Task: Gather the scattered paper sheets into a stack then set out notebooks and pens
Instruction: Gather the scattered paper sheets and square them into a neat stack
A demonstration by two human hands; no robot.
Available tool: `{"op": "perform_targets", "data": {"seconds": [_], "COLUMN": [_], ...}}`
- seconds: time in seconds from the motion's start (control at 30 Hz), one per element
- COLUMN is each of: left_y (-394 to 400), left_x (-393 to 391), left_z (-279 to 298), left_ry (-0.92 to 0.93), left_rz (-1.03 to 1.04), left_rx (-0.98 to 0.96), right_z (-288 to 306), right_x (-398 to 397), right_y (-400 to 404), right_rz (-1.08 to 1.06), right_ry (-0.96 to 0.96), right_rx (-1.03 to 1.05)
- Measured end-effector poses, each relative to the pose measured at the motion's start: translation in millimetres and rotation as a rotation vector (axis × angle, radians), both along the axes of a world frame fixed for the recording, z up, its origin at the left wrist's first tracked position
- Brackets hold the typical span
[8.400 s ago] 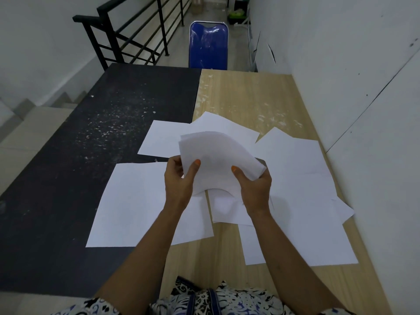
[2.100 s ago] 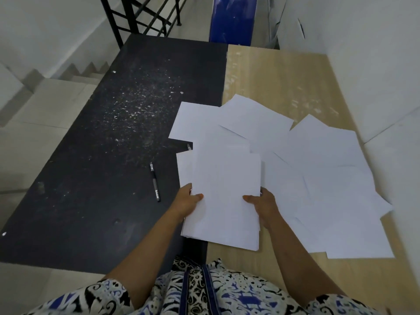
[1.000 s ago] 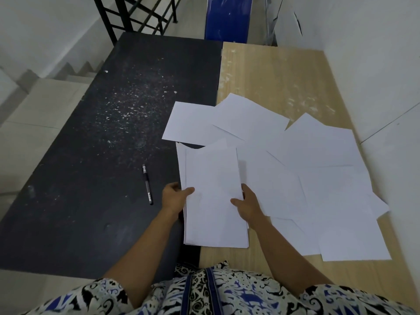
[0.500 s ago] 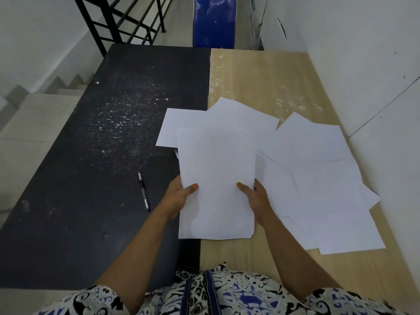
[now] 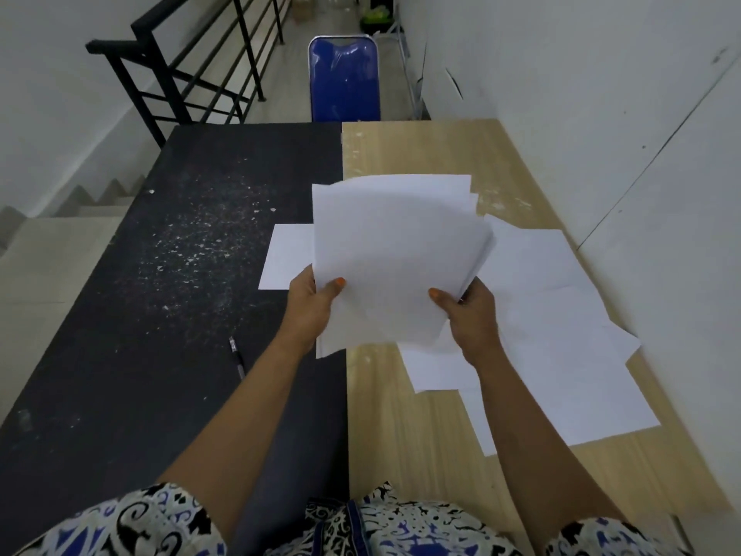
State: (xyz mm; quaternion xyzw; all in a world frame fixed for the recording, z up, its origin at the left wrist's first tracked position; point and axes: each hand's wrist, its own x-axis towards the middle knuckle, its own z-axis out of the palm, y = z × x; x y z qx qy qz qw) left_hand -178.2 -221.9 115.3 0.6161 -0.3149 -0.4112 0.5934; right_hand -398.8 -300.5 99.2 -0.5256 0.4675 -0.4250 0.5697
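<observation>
Above table seam, head view: left hand point(image 5: 310, 311) and right hand point(image 5: 471, 315) pinch paper stack point(image 5: 395, 258) at lower edges, thumbs on top, stack raised off table. Loose sheets point(image 5: 561, 315) overlap on wooden half point(image 5: 401, 435). Pen point(image 5: 236, 357) lies on black half point(image 5: 140, 315).

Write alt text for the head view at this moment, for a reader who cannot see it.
Both hands, the left hand and the right hand, hold a stack of white sheets raised above a table that is half black, half wood. More loose sheets lie on the wood side, a pen on the black side.
</observation>
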Motion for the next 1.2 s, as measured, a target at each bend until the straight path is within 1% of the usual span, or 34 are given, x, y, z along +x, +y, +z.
{"op": "perform_targets", "data": {"seconds": [0.07, 0.13, 0.2, 0.3, 0.4, 0.43, 0.5, 0.57, 0.63, 0.73, 0.83, 1.0, 1.07, 1.13, 1.2], "left_y": [-3.1, -3.7, -2.4, 1.1, 7.7, 9.9, 11.0, 9.1, 7.1, 6.5, 7.2, 7.7, 8.3, 8.4, 9.6], "left_x": [-6.7, -9.8, -12.1, -8.9, 1.2, 4.0, 7.2, 6.6, 4.2, -3.9, -10.9, -34.1, -41.4, -41.8, -39.0], "left_z": [3.2, 6.0, 6.7, 3.0, -3.2, -4.4, -8.8, -14.4, -21.6, -29.9, -31.4, -12.7, -10.1, -11.9, -13.5], "left_ry": [0.006, -0.022, -0.010, 0.066, 0.152, 0.170, 0.186, 0.146, 0.088, 0.075, -0.003, -0.133, -0.128, -0.096, -0.068], "left_rz": [-0.017, -0.048, -0.086, -0.130, -0.247, -0.294, -0.328, -0.287, -0.238, -0.199, -0.093, 0.062, 0.074, 0.056, 0.039], "left_rx": [-0.011, -0.009, -0.006, 0.059, 0.113, 0.129, 0.171, 0.217, 0.255, 0.238, 0.166, -0.076, -0.117, -0.113, -0.117], "right_z": [4.4, 8.4, 11.7, 15.1, 17.1, 17.0, 13.0, 4.2, -5.1, -9.0, -2.3, 23.1, 27.9, 24.7, 18.5], "right_x": [0.1, -3.0, -7.9, -14.0, -24.4, -27.7, -31.3, -29.8, -23.8, -13.0, -3.5, 12.4, 15.0, 13.7, 9.1], "right_y": [4.1, 7.6, 11.8, 14.5, 11.6, 10.5, 8.5, 6.4, 8.0, 13.8, 18.8, 28.0, 31.7, 33.4, 33.4], "right_rz": [-0.032, -0.058, -0.059, -0.069, 0.034, 0.081, 0.131, 0.095, 0.050, 0.016, -0.046, -0.078, -0.098, -0.117, -0.119], "right_ry": [0.068, 0.094, 0.038, -0.147, -0.272, -0.278, -0.190, -0.077, -0.058, -0.061, -0.073, -0.156, -0.171, -0.120, -0.060], "right_rx": [-0.064, -0.115, -0.110, 0.020, 0.209, 0.275, 0.321, 0.302, 0.287, 0.226, 0.152, -0.006, -0.064, -0.104, -0.096]}}
